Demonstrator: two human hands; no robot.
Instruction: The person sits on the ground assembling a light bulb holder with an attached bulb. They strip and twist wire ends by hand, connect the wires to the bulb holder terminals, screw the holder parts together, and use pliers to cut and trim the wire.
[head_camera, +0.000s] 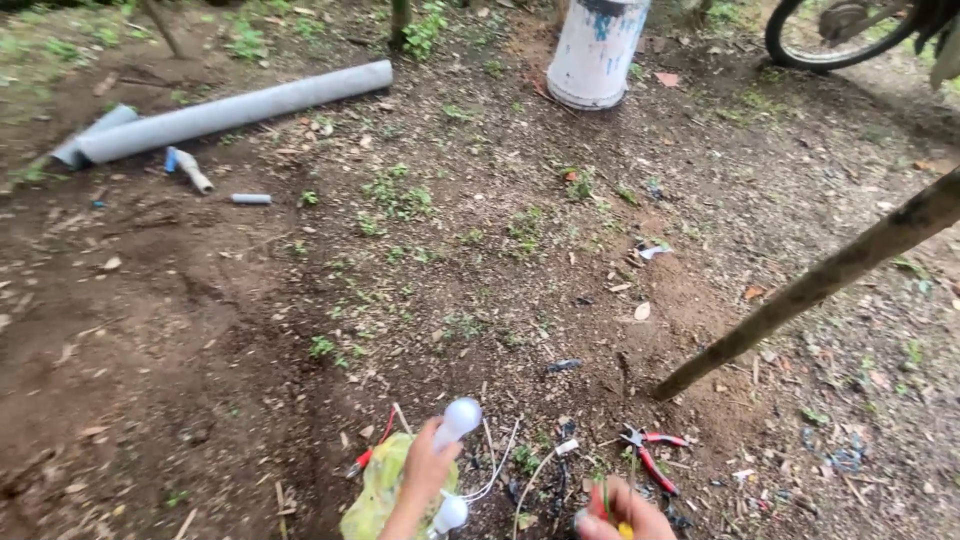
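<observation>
The left hand (428, 468) is grasping a white bulb (458, 420); the right hand (620, 510) is clenching a red-handled tool (598, 500). Red pliers (650, 452) are lying just right; a grey pipe (235, 108) is lying far left.

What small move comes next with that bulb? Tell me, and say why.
Probably bring the white bulb in the left hand toward the right hand, which grips something red and yellow. White wire trails loose between them, and the red pliers lie close by.
</observation>
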